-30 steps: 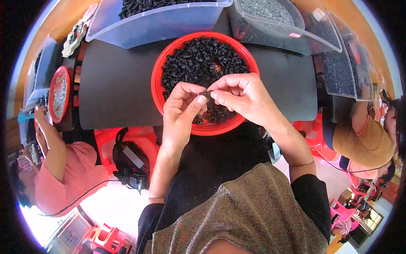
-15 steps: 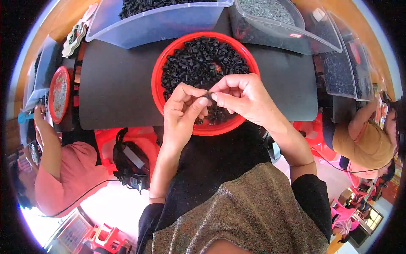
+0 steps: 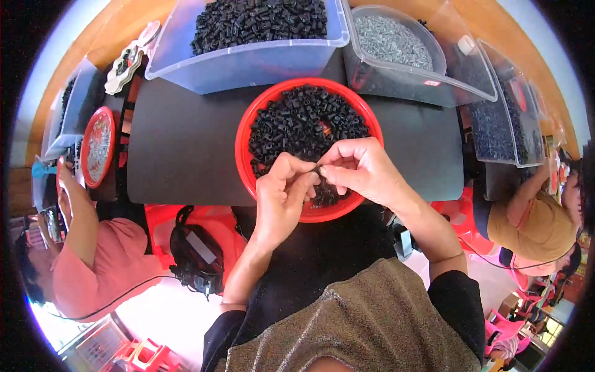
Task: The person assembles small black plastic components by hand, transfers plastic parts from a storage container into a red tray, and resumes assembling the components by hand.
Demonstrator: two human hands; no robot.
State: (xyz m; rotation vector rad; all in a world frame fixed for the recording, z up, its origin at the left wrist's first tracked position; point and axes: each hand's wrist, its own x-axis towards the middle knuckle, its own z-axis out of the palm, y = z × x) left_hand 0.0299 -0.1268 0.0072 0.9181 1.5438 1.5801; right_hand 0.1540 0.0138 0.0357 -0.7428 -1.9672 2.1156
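Observation:
Both my hands meet over the near half of a round red tray (image 3: 243, 144) heaped with small black plastic pieces (image 3: 304, 121). My left hand (image 3: 282, 197) is closed in a pinch of thumb and forefinger. Against it, the thumb and forefinger of my right hand (image 3: 361, 172) pinch from the other side. Between the fingertips sits a tiny dark part, mostly covered by them; it looks like one of the black pieces. Some loose black pieces lie beneath my hands in the tray.
Behind the tray stand a clear bin (image 3: 248, 65) of black pieces and another clear bin (image 3: 396, 84) holding a tub of small transparent pieces (image 3: 393, 40). Co-workers sit at left and right. A black bag (image 3: 197, 251) rests on a red chair at my left.
The whole view has tilted, so the tray, bins and hands appear lower, and more of the far bins shows. My fingertips stay pinched together over the tray.

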